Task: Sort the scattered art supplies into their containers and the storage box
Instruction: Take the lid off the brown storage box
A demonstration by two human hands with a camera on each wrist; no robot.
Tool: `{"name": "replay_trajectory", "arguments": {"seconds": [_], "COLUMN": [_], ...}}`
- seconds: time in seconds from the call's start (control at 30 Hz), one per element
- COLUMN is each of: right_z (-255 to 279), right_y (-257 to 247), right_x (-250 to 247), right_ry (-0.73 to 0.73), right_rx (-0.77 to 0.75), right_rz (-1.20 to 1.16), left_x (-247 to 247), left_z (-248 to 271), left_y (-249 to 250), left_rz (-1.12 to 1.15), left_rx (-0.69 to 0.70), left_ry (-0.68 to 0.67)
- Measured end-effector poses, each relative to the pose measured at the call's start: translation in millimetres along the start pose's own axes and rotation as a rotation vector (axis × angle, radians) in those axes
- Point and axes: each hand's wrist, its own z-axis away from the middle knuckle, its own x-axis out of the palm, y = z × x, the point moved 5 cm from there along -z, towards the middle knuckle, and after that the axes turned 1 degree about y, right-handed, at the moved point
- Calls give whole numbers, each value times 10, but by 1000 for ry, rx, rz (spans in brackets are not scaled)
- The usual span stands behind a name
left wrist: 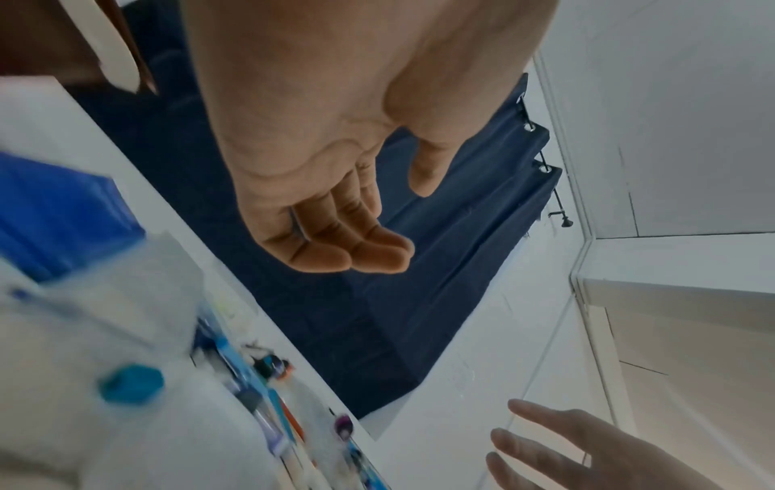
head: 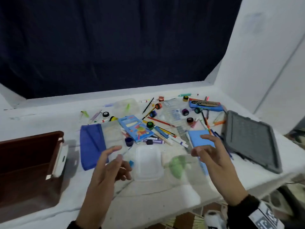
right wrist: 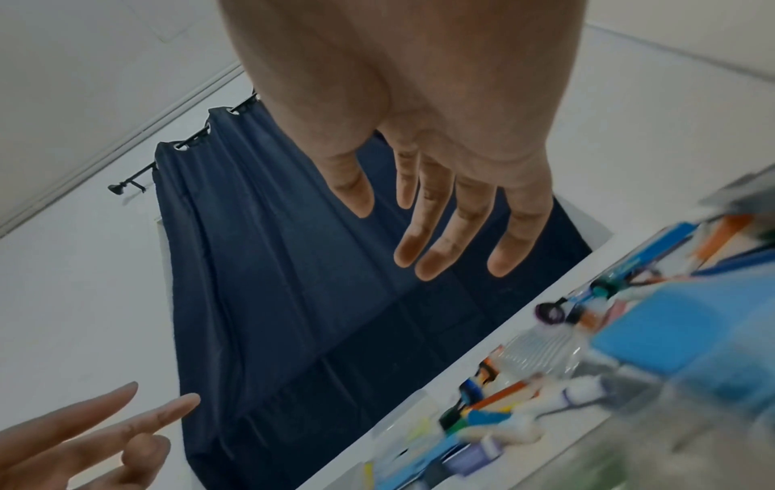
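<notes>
Both hands, left hand [head: 108, 164] and right hand [head: 210, 156], hover empty, fingers spread, above scattered art supplies [head: 158, 129]; a clear container [head: 147, 162] apparently lies between. Gather like items first, one kind per grasp.

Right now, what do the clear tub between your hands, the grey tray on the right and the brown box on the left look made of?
Clear tub: translucent plastic, glossy. Grey tray: probably moulded plastic, matte with a textured face. Brown box: wood or wood-look board, smooth reddish-brown; I cannot tell which.
</notes>
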Motion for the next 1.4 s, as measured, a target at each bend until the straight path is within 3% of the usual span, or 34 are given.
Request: {"name": "replay_trajectory", "arguments": {"seconds": [0.13, 0.27, 0.4, 0.63, 0.83, 1.03, 1.2, 1.4], "right_z": [-317, -666, -1034, -1649, -2159, -2823, -3122, -3285], "right_y": [111, 285, 377, 502, 760, 1384, 1694, 1893], "right_x": [-589, -1023, -1377, -2087, -2453, -2809, -2954, -2933], "right_ry": [44, 83, 102, 18, -152, -400, -579, -689], "right_rx": [-26, -38, -47, -49, 0, 77, 46, 65], "right_rz": [57, 101, 197, 509, 646, 1059, 1166, 1197], "left_x": [673, 1211, 1735, 2591, 3087, 3412, 3617, 3705], "left_z": [-234, -540, -849, -1121, -1215, -1238, -1202, -1094], "left_y": [-205, -347, -493, -654, -881, -1062, -1095, -1097], "left_rz": [50, 79, 70, -88, -206, -453, -581, -533], "left_rx": [-187, -282, -389, -438, -506, -501, -538, -553], "left_ry": [-83, -109, -221, -476, -512, -584, -595, -539]}}
